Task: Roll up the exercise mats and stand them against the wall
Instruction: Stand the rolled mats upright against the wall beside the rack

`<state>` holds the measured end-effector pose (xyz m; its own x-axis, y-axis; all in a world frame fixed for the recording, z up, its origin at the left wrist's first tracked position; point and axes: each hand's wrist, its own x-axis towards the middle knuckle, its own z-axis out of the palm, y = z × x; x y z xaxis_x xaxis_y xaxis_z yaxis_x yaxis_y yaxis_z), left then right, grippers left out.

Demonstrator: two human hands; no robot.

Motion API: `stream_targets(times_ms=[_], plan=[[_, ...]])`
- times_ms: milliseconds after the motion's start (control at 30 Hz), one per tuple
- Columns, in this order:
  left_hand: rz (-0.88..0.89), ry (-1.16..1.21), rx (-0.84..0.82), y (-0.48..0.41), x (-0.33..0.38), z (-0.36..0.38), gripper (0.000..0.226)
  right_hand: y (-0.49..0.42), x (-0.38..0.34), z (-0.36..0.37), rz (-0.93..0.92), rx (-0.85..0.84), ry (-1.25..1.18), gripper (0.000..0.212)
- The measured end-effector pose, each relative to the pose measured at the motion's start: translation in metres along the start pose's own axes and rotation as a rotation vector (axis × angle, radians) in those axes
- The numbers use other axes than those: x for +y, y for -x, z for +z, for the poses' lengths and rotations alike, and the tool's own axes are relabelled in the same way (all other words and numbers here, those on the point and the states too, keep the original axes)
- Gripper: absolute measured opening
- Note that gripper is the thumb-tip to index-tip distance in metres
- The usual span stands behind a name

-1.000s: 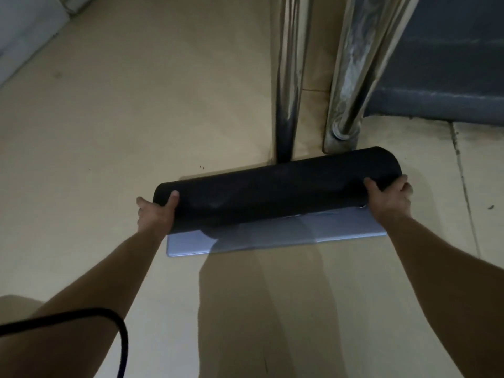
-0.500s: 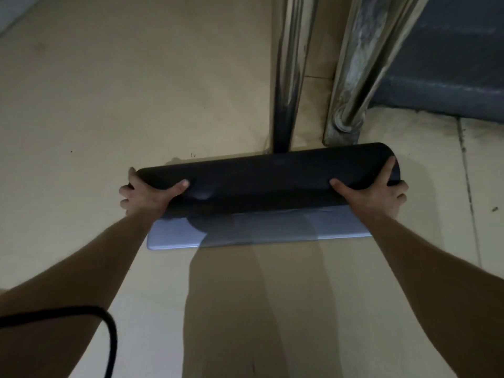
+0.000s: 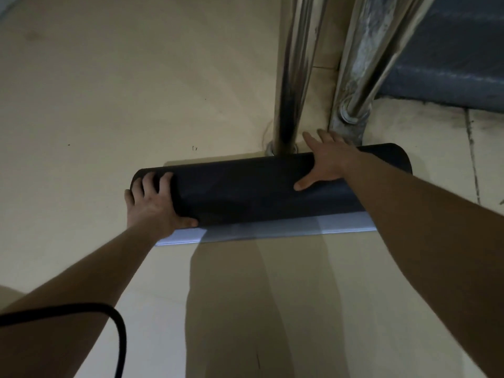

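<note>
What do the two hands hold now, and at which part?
The left hand grips the rolled mat at its left end; the right hand only presses flat on its top, toward the right end.

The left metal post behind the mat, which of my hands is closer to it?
Right. The right hand lies flat on the rolled mat, fingertips just right of the post, at its base. The left hand grips the roll's left end, farther away.
</note>
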<state>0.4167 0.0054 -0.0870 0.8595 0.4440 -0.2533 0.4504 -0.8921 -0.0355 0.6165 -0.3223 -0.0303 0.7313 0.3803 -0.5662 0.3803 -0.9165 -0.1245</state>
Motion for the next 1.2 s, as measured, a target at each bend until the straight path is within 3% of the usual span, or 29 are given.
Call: stream_targets(times_ms=[100, 200, 267, 333, 400, 467, 533, 567, 633, 733, 800, 967, 1100, 1200], plan=[[0.089, -0.082, -0.001, 0.01, 0.01, -0.011, 0.128, 0.013, 0.0, 0.018, 0.06, 0.022, 0.064, 0.135], [0.354, 0.086, -0.095, -0.005, 0.05, -0.045, 0.121, 0.034, 0.002, 0.046, 0.034, 0.184, 0.107, 0.131], [0.471, 0.087, -0.222, -0.021, 0.084, -0.062, 0.119, 0.044, 0.0, 0.054, 0.026, 0.232, 0.091, 0.129], [0.437, 0.066, -0.383, -0.035, 0.105, -0.066, 0.122, 0.056, -0.002, 0.063, 0.06, 0.303, 0.049, 0.125], [0.376, 0.081, -0.463, -0.04, 0.108, -0.063, 0.12, 0.074, -0.009, 0.086, 0.248, 0.475, -0.097, 0.122], [0.381, 0.07, -0.429, -0.039, 0.105, -0.061, 0.117, 0.091, -0.025, 0.12, 0.607, 0.59, -0.444, 0.121], [0.397, 0.047, -0.401, -0.036, 0.105, -0.061, 0.118, 0.103, -0.051, 0.145, 0.882, 0.421, -0.882, 0.12], [0.404, 0.038, -0.4, -0.036, 0.107, -0.061, 0.118, 0.102, -0.062, 0.154, 0.885, 0.312, -1.12, 0.117], [0.414, 0.025, -0.401, -0.038, 0.11, -0.06, 0.117, 0.093, -0.079, 0.158, 0.697, 0.226, -1.519, 0.11], [0.414, 0.036, -0.378, -0.039, 0.107, -0.055, 0.119, 0.068, -0.089, 0.155, 0.689, 0.264, -1.797, 0.154], [0.409, 0.041, -0.379, -0.037, 0.106, -0.053, 0.121, 0.058, -0.092, 0.155, 0.755, 0.311, -1.912, 0.166], [0.366, 0.033, -0.417, -0.027, 0.102, -0.048, 0.112, 0.061, -0.088, 0.15, 0.731, 0.359, -2.05, 0.162], [0.276, 0.043, -0.52, -0.012, 0.1, -0.041, 0.119, 0.061, -0.079, 0.151, 0.65, 0.294, -2.04, 0.124], [0.19, 0.234, -0.61, 0.019, 0.092, -0.027, 0.12, 0.073, -0.083, 0.156, 0.636, 0.249, -1.863, 0.134]])
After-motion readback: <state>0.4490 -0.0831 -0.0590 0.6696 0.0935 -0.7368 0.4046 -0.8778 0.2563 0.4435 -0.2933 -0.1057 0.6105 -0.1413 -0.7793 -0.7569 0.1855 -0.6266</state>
